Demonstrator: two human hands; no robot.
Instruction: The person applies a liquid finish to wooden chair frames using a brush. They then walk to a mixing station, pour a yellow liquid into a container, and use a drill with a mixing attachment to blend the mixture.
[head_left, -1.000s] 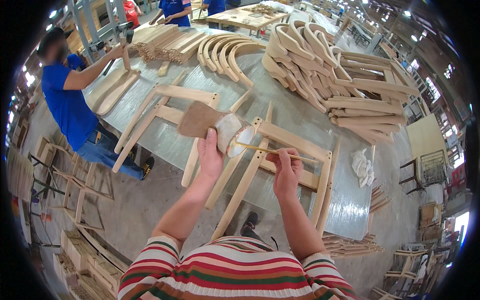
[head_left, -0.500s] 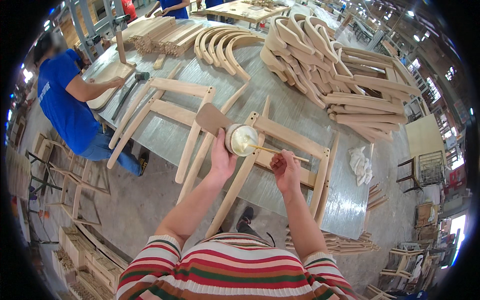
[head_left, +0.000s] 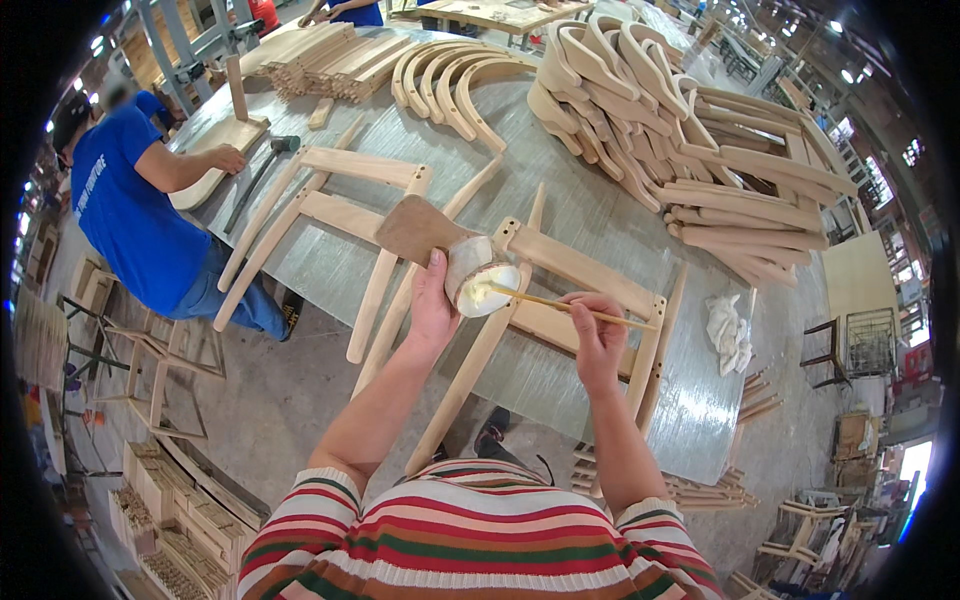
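My left hand (head_left: 432,310) is closed around a small round cup (head_left: 468,262) of thick white glue (head_left: 484,294). The cup is tilted, its mouth facing right and toward me. A flat brown paddle-shaped piece (head_left: 413,230) sticks out beyond the cup on its left; how the two are joined is hidden. My right hand (head_left: 598,338) pinches a thin wooden stick (head_left: 560,304), whose far end dips into the glue. Beneath both hands, a wooden chair frame (head_left: 590,268) with holes at its corners rests on the metal-topped table (head_left: 690,420).
Another chair frame (head_left: 345,215) lies to the left, near a mallet (head_left: 285,145). Curved wooden parts (head_left: 470,85) and a tall pile of chair parts (head_left: 640,130) occupy the far side. A white rag (head_left: 728,335) lies right. A co-worker in blue (head_left: 145,215) stands at the left edge.
The cup has tipped further to the right, and the brown piece has shifted slightly left. My right hand has moved a little right, with the stick still in the glue.
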